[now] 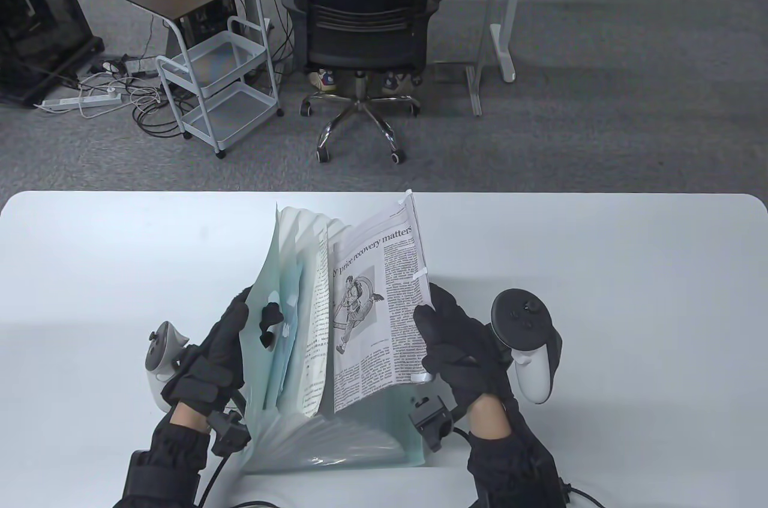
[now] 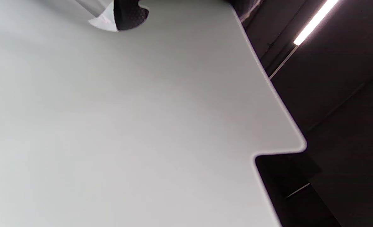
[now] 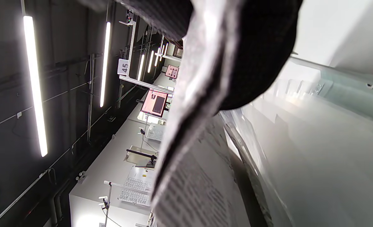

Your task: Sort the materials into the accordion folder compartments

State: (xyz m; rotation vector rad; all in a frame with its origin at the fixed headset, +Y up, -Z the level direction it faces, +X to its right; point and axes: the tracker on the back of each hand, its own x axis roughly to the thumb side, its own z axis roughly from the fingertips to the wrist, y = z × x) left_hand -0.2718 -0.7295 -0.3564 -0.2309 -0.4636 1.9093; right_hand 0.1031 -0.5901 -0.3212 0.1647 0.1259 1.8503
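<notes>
A pale green translucent accordion folder (image 1: 282, 316) stands open on the white table (image 1: 600, 268), its pockets fanned toward me. My right hand (image 1: 447, 340) grips the right edge of a folded newspaper (image 1: 375, 304) that stands tilted in a pocket near the folder's right side. My left hand (image 1: 231, 331) holds the folder's left wall, its fingertips showing dark through the plastic. The right wrist view shows the newspaper (image 3: 192, 157) between my gloved fingers (image 3: 256, 53) and the folder's wall (image 3: 316, 142). The left wrist view shows a fingertip (image 2: 129, 14) on a folder corner above bare table.
A black office chair (image 1: 363, 22) and a white wheeled cart (image 1: 219, 82) stand on the grey carpet beyond the table's far edge. The table has a notched edge in the left wrist view (image 2: 278, 151).
</notes>
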